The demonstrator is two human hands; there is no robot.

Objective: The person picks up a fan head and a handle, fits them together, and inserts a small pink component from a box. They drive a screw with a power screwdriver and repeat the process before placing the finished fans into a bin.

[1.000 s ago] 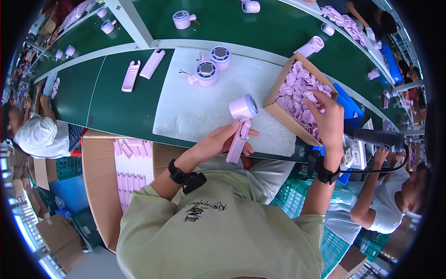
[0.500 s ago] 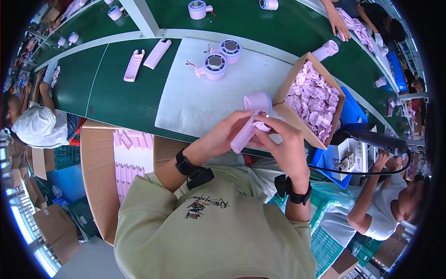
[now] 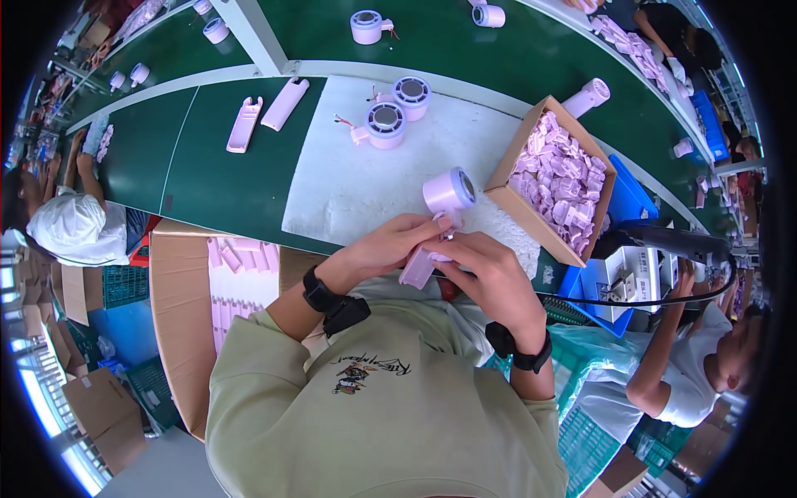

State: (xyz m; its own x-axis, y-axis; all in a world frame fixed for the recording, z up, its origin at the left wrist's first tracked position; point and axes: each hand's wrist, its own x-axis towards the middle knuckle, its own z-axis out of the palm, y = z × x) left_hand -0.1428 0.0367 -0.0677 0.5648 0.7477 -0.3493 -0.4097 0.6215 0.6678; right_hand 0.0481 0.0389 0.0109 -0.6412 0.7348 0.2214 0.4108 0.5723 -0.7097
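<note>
Both hands are closed on one pale pink appliance at the near edge of the work mat. Its round, motor-like head [image 3: 447,191] tilts up beyond my fingers, and its open handle shell [image 3: 418,267] points down toward me. My left hand [image 3: 383,246] grips around the joint between head and handle. My right hand [image 3: 488,270] pinches the handle shell from the other side, near small parts at the joint that my fingers partly hide. Farther off on the mat stand two similar round heads [image 3: 385,124] with short stubs and thin wires.
A cardboard box [image 3: 508,173] of small pink parts stands right of my hands, beside a blue bin [image 3: 573,290]. Two handle shells [image 3: 244,126] lie on the green bench at left. A large carton [image 3: 178,332] holds more shells. Co-workers sit at both sides.
The round head, earlier lying on the mat beyond my hands, is now tilted up at the handle shell. My left hand has shifted onto the joint, and both hands have drawn slightly nearer.
</note>
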